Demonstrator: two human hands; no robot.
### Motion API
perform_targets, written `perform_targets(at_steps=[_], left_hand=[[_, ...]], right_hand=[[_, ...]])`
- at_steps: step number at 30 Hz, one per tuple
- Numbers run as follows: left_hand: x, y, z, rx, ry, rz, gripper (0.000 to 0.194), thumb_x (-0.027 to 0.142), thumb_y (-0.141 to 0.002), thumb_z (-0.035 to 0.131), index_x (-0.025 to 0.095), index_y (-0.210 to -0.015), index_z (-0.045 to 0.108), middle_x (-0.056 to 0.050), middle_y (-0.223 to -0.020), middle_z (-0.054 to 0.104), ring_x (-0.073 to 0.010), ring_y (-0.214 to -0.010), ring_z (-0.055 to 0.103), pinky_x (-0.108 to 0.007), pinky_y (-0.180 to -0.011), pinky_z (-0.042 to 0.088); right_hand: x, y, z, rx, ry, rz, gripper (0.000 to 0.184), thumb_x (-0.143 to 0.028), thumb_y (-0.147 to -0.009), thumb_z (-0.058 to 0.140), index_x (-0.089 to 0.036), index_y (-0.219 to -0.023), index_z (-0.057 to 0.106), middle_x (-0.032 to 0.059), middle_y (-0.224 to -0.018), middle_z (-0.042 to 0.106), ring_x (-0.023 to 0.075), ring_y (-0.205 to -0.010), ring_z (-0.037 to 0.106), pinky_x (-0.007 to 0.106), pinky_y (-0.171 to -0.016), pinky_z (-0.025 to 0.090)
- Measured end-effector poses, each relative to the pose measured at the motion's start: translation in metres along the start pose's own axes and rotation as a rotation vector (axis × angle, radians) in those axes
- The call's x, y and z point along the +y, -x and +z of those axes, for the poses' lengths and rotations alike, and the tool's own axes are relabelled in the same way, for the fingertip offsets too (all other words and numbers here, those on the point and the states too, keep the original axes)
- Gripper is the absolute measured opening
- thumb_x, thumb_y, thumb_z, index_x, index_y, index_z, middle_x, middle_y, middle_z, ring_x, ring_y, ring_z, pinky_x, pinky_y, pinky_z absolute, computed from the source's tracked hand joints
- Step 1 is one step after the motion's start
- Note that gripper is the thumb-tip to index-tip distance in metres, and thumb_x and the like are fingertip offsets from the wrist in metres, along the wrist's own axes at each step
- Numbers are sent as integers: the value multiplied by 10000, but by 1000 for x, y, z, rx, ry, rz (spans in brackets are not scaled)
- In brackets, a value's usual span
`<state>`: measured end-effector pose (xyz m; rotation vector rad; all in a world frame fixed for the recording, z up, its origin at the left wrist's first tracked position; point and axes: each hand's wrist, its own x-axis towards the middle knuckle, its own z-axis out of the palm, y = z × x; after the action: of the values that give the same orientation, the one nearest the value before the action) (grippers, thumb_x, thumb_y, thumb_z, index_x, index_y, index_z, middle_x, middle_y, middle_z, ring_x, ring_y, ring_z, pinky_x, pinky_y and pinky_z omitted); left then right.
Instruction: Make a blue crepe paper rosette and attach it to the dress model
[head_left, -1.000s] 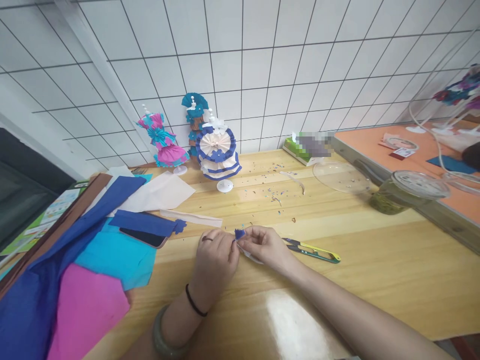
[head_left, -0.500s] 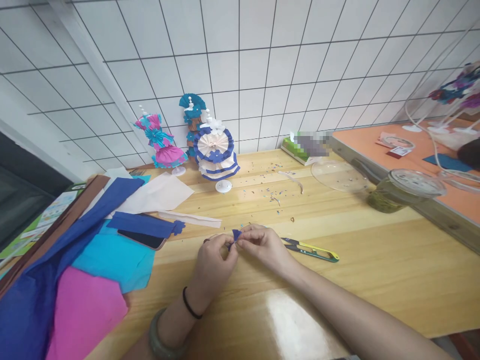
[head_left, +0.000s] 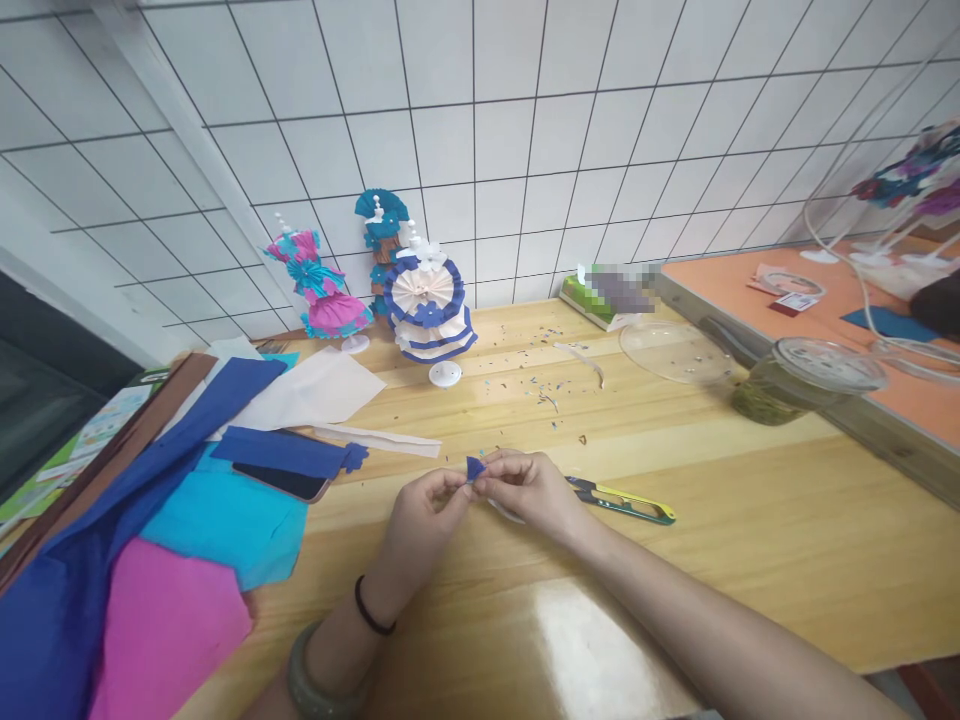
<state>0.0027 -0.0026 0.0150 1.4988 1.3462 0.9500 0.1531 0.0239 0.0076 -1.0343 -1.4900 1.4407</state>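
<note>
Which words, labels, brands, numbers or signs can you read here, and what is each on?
No text can be read.
Printed sheet at far left: too small and blurred.
Red and white card on the orange surface: too small.
Green pack at the back: partly pixelated, nothing legible.

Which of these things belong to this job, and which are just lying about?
Likely the job's: blue paper piece, pinched by left hand and right hand; snips; blue strip.
Probably just lying about: phone, jar, green box.
</note>
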Motion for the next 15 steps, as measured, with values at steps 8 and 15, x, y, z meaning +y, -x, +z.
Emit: perform_targets(at_steps=[8, 15], left_hand=[[-8, -3, -1, -25, 94, -62, 131, 258, -718, 556, 144, -733, 616, -48, -758, 679, -174, -747, 623, -285, -703, 489], [-8, -3, -4, -42, 126, -70, 201, 253, -725, 551, 134, -887, 561, -78, -882, 652, -168, -817, 605, -289, -743, 472]], right_hand=[[0, 0, 4, 4, -147, 124, 107, -271, -634, 651, -165, -639, 642, 19, -687, 615, 134, -664, 560, 274, -682, 420], [-11, 1, 5, 14, -241, 264, 181, -271, -541, 721, -144, -608, 610, -67, -449, 472, 46, -422, 368, 191, -470, 310]])
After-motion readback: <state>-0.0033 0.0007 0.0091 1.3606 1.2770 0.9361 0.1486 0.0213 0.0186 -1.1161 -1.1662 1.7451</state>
